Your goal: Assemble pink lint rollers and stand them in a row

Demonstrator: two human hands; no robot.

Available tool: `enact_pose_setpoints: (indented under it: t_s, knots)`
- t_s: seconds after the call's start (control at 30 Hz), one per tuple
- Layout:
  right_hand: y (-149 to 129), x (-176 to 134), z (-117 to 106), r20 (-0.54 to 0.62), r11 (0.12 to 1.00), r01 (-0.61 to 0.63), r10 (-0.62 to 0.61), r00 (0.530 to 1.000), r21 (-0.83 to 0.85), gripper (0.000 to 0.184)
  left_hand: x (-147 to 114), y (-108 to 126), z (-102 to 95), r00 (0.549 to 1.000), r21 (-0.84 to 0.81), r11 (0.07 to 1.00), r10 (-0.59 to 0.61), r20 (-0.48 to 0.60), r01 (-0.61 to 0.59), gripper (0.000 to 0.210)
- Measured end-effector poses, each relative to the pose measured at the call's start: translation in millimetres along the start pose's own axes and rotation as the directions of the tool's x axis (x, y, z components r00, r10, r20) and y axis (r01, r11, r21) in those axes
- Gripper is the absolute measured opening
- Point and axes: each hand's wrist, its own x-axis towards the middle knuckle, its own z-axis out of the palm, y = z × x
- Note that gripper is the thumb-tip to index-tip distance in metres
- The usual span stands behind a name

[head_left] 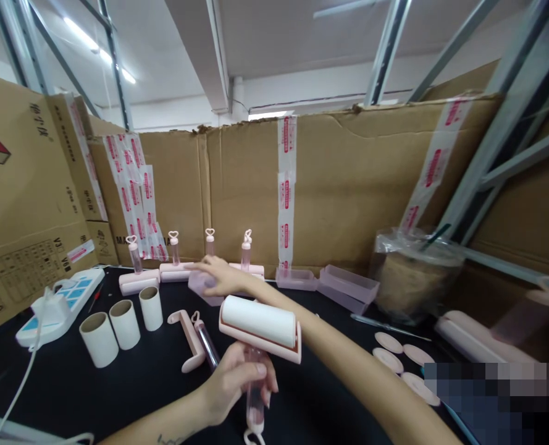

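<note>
My left hand (244, 374) is wrapped around the translucent handle of a lint roller (260, 321). Its white roll sits in a pink frame facing up, and the heart-shaped loop hangs at the bottom. My right hand (221, 275) stretches across to the back of the table, fingers closed on a translucent pink cover (204, 285); both are slightly blurred. Behind it stand more lint rollers (176, 271) with handles upright. On the table left of my left hand lie an empty pink roller frame (188, 343) and a loose translucent handle (205, 341).
Three white paper rolls (99, 340) stand at left beside a power strip (65, 303). Two translucent covers (348, 289) lie at the back right, near a plastic-lined container (410, 278). A thin metal tool (389, 327) and pink oval pieces (388, 360) lie at right. Cardboard walls (339, 185) enclose the table.
</note>
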Motion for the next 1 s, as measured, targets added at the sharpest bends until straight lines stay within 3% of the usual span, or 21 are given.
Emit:
enact_pose_setpoints:
  t_s: [0.1,0.23,0.33,0.53,0.77,1.0]
  knots:
    - [8.8,-21.2,-26.4,-0.204,0.982,-0.118,0.147,0.968,0.147,0.049,-0.1,-0.4,1.2,0.999,0.002,0.999,-0.033,0.003,0.033,0.032]
    - [5.7,-81.4,-51.3,-0.432,0.905,-0.229,0.378,0.819,0.358,0.032,-0.3,0.5,3.0,0.998,0.034,0.998,-0.056,-0.016,0.056,0.032]
    - [-9.7,-120.7,-49.3,-0.47,0.851,-0.245,0.471,0.746,0.464,0.025,0.0,0.6,2.4,0.999,0.087,0.995,-0.046,-0.029,0.048,0.032]
    - [-45.2,-154.2,-27.3,-0.323,0.715,-0.281,0.583,0.746,0.641,0.033,2.5,-4.0,-0.7,0.997,0.145,0.987,-0.074,0.02,0.07,0.033]
    - [-44.6,-163.7,-17.8,-0.327,0.692,-0.332,0.638,0.697,0.642,0.032,2.5,-8.4,-1.4,0.992,0.166,0.981,-0.113,0.052,0.103,0.034]
    - [-40.1,-167.6,-5.2,-0.228,0.692,-0.333,0.585,0.778,0.641,0.035,2.8,-2.0,0.0,0.994,0.162,0.982,-0.103,0.034,0.097,0.033]
